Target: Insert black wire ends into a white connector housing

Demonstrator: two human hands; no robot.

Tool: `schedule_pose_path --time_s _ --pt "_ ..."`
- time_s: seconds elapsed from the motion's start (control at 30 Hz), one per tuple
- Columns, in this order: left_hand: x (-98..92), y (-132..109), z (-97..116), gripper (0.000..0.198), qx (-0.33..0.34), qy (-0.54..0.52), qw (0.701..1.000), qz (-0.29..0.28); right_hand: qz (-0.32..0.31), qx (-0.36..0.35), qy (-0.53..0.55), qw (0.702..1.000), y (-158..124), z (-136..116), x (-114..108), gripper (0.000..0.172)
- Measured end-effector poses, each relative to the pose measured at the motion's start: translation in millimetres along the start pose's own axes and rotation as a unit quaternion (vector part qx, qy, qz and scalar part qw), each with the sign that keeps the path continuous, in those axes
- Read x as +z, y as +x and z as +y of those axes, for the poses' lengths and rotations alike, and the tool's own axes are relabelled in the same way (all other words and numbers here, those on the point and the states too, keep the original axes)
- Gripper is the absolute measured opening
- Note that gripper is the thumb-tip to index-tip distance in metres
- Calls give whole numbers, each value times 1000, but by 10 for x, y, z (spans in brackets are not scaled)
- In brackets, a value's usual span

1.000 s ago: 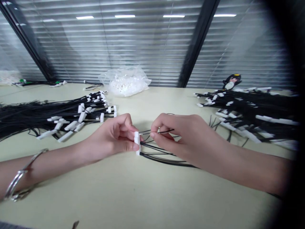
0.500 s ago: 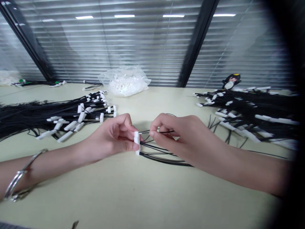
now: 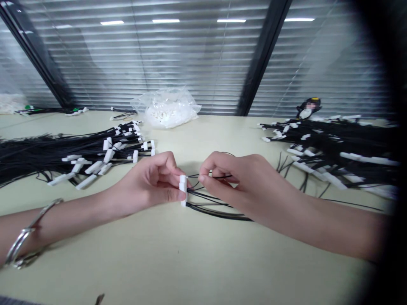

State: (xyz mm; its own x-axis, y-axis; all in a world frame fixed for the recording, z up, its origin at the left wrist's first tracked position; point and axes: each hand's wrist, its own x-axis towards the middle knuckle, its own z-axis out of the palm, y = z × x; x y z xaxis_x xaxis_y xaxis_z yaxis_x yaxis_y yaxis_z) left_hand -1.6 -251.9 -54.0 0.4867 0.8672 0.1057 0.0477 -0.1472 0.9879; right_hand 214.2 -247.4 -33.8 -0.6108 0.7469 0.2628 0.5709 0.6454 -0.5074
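Note:
Between thumb and fingers, my left hand (image 3: 155,180) grips a white plastic connector (image 3: 183,190) held upright just above the table. Several black wires (image 3: 216,212) run out of the connector's right side and pass beneath my right hand (image 3: 237,178). My right thumb and forefinger pinch a single black wire (image 3: 192,176), its thin end pointing left at the upper part of the connector. Whether that wire's tip is inside the connector or only touching it, I cannot tell. The other fingers of my right hand are curled and partly hidden.
Black cables with white connectors (image 3: 94,167) lie heaped at the left; another heap of cables (image 3: 337,135) lies at the right. A clear plastic bag (image 3: 168,111) of small white parts stands at the back, before window blinds (image 3: 159,55). A penguin figure (image 3: 308,109) is behind the right heap.
Almost nothing differs. Both hands keep their grips, and the wire and connector stay nearly in place.

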Motion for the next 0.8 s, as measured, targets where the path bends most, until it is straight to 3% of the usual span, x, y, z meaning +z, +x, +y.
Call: schedule_pose_path --time_s 0.4,0.6,0.8 --pt "30 -34 28 20 -7 7 999 32 11 -11 -29 999 -3 -55 25 7" --pt "27 -15 28 23 -1 2 1000 23 19 -44 -72 996 21 7 40 7" --pt "8 -13 9 26 2 8 1000 10 50 -55 -181 981 210 218 -134 24"
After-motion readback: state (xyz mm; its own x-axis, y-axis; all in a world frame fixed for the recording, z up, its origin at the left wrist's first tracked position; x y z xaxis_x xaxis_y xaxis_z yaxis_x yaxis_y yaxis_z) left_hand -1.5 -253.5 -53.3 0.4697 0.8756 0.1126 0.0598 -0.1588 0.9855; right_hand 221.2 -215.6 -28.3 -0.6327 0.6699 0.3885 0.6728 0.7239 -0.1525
